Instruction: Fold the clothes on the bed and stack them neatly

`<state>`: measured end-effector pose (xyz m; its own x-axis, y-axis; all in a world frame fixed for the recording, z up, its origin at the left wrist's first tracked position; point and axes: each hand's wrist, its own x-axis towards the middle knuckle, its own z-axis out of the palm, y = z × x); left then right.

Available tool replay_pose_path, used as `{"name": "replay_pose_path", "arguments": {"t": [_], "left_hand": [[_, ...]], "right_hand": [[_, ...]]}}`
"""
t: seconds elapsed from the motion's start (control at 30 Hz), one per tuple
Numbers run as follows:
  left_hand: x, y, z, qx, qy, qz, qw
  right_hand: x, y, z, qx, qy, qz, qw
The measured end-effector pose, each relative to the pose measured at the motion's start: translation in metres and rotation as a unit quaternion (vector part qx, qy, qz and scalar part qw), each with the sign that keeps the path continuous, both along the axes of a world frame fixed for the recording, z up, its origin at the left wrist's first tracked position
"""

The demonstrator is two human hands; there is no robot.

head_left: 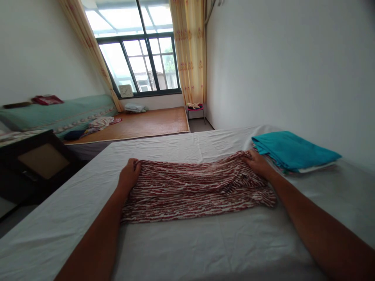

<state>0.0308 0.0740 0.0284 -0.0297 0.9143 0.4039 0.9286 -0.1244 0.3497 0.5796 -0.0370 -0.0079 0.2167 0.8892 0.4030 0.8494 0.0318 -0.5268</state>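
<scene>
square clock [125,91] by dark-framed window [150,58], patterned yellow curtains [190,54], dark cabinet [41,160], tan-topped bed [155,121]

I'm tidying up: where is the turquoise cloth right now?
In the head view, the turquoise cloth lies folded at the right, on top of other fabric on the white sheet, near the wall and just right of the right hand.

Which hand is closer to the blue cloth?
Right. The right hand is close beside the blue cloth; the left hand is farther away, at the left end of the striped cloth.
</scene>
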Motion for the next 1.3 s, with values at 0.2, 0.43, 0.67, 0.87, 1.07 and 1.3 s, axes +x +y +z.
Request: {"name": "replay_pose_path", "arguments": {"t": [0.2,0.43,0.67,0.87,1.07,1.3], "left_hand": [[-0.025,0.023,-0.015,0.061,-0.035,0.032,0.997],[-0.05,0.028,-0.04,-0.046,0.033,-0.029,0.998],[-0.04,0.022,-0.038,-0.038,0.113,-0.06,0.991],[-0.045,0.018,-0.036,-0.044,0.1,-0.022,0.994],[-0.043,0.02,-0.031,-0.068,0.03,0.065,0.995],[-0.038,0.02,-0.028,-0.103,0.05,0.081,0.99]], "right_hand": [[-0.014,0.035,0.006,0.176,0.008,-0.087,0.98],[-0.056,0.014,0.003,0.124,-0.16,0.157,0.967],[-0.074,0.009,0.002,0.061,-0.165,0.223,0.959],[-0.064,-0.014,0.027,-0.025,-0.081,0.267,0.96],[-0.044,0.011,0.022,-0.005,-0.041,0.073,0.996],[-0.019,0.097,0.005,-0.065,-0.147,0.072,0.984]]}}
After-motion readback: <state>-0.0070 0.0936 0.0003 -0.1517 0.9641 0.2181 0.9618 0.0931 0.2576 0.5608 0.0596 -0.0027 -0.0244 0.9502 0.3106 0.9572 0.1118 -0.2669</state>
